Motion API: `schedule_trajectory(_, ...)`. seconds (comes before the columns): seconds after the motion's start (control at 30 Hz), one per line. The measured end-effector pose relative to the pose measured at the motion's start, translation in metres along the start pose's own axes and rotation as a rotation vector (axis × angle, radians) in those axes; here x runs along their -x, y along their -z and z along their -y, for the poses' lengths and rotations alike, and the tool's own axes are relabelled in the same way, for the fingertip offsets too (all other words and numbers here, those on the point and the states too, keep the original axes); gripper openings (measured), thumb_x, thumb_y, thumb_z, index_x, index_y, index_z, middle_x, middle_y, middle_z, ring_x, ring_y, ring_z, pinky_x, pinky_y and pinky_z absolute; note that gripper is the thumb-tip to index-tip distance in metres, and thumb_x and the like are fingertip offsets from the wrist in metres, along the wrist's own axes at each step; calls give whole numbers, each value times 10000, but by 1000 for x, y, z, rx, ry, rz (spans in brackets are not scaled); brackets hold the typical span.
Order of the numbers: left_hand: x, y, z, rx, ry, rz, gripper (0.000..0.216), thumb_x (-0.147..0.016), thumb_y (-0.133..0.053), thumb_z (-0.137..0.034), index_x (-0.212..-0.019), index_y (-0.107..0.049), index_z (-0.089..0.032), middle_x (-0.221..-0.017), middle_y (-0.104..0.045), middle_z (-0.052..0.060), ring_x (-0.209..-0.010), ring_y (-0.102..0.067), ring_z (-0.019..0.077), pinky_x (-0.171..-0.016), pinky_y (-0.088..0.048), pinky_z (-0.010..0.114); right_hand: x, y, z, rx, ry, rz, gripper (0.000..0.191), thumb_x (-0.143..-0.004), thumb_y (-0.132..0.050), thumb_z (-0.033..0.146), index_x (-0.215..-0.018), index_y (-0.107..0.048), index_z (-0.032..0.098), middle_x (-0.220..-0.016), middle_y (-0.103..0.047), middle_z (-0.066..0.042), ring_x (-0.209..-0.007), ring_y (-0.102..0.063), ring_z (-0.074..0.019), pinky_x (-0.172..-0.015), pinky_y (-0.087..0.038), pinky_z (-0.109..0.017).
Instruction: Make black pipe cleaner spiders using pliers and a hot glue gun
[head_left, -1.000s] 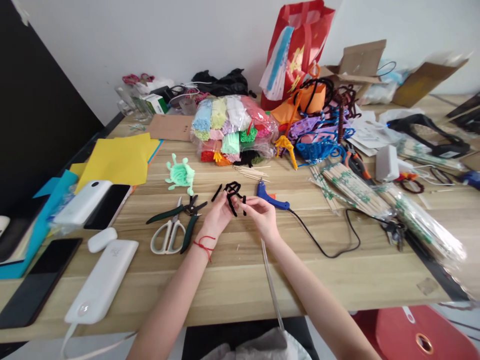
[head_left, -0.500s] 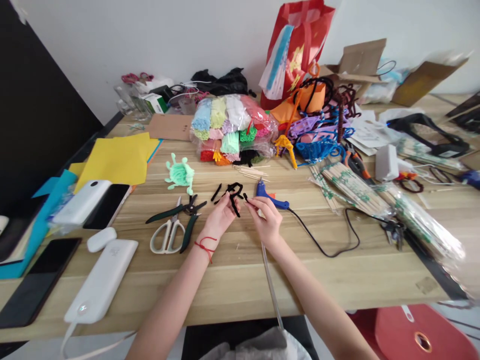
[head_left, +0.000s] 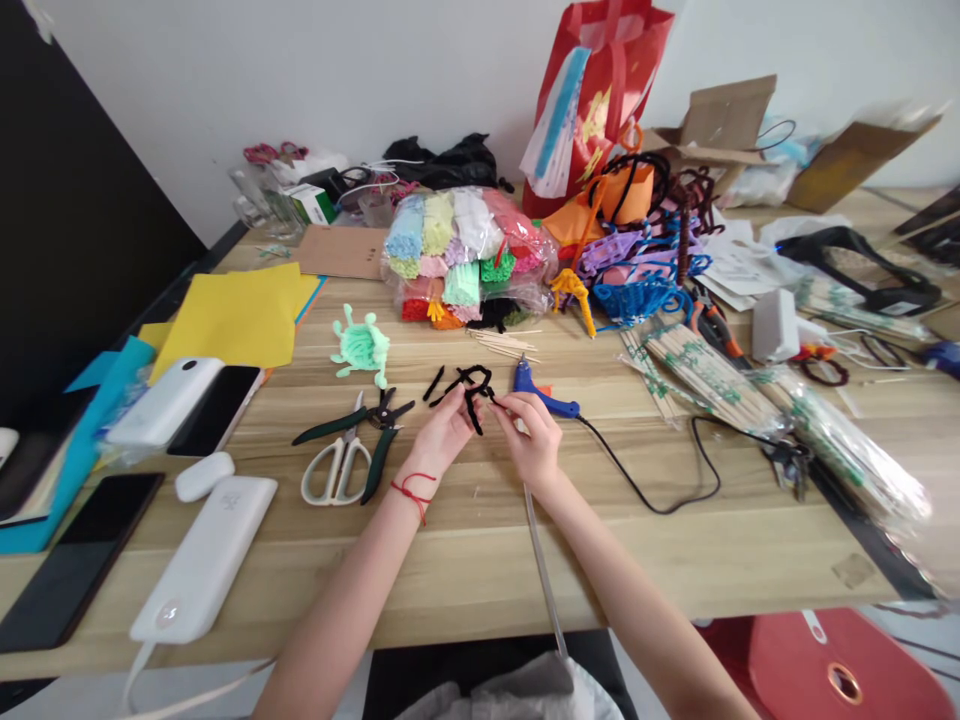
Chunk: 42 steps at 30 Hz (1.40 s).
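Observation:
My left hand [head_left: 441, 435] and my right hand [head_left: 531, 432] meet over the middle of the wooden table [head_left: 480, 560], both pinched on a small twisted black pipe-cleaner figure [head_left: 469, 385]. A short loose black piece [head_left: 433, 384] lies just left of it. Right behind my right hand lies a blue glue gun [head_left: 541, 392] with its black cord [head_left: 660, 480] trailing right. Scissors [head_left: 334, 470] and green-handled pliers [head_left: 371, 428] lie left of my left hand. A mint-green pipe-cleaner figure [head_left: 361, 347] sits further back.
A clear bag of coloured pipe cleaners [head_left: 465, 255] and a red gift bag [head_left: 596, 90] stand behind. Bundles of wooden sticks [head_left: 750, 395] lie right. Yellow paper [head_left: 240, 320], phones [head_left: 217, 410] and white power banks [head_left: 206, 560] fill the left side. A red stool [head_left: 832, 665] is below right.
My right hand has shifted slightly forward and right toward the glue gun; the black figure has been turned a little between my fingers. Nothing else moved.

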<state>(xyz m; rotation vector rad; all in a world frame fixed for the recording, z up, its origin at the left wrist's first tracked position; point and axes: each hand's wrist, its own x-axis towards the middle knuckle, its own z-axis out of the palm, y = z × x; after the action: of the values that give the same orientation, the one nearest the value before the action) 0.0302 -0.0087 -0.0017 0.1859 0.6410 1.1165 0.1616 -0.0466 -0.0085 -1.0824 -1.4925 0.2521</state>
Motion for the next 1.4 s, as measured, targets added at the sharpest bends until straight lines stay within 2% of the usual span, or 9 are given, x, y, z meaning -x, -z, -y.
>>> schedule_trajectory(0.17, -1, 2, 1, -6, -3, 10, 137, -881, -567, -161, -815, -684, -133, -679, -651, 38, -638, -632, 106, -590, -537, 204, 1, 0, -1, -8, -23, 18, 144, -885, -581, 239, -994, -675, 240, -915, -673, -70, -806, -650, -164, -700, -563, -297)
schedule_trajectory(0.5, -2, 3, 1, 11, -6, 7, 152, -893, -527, -128, -837, -668, -142, -768, -698, 43, -646, -651, 106, -590, -556, 219, 0, 1, -1, -8, 36, 19, 190, -882, -587, 204, -1048, -668, 249, -929, -674, -66, -836, -657, -164, -702, -558, -284)
schedule_trajectory(1.0, -6, 9, 3, -28, -49, 29, 98, -839, -592, -109, -831, -678, -155, -828, -717, 35, -669, -663, 107, -642, -562, 224, -1, 1, 0, 19, -35, 70, 202, -897, -562, 249, -1063, -676, 258, -941, -671, -72, -838, -656, -171, -727, -563, -300)
schedule_trajectory(1.2, -6, 10, 3, -70, -65, 61, 102, -844, -589, -125, -819, -684, -154, -818, -714, 29, -674, -656, 105, -648, -556, 226, -2, 2, 0, 22, -11, 69, 204, -898, -561, 241, -1071, -669, 252, -948, -670, -74, -854, -654, -171, -741, -562, -299)
schedule_trajectory(1.4, -5, 8, 2, -65, -57, 29, 87, -832, -597, -118, -828, -680, -143, -831, -708, 44, -662, -650, 108, -650, -549, 237, -2, 2, 0, 17, -25, 83, 205, -898, -557, 237, -1068, -671, 249, -945, -673, -73, -852, -653, -170, -743, -557, -304)
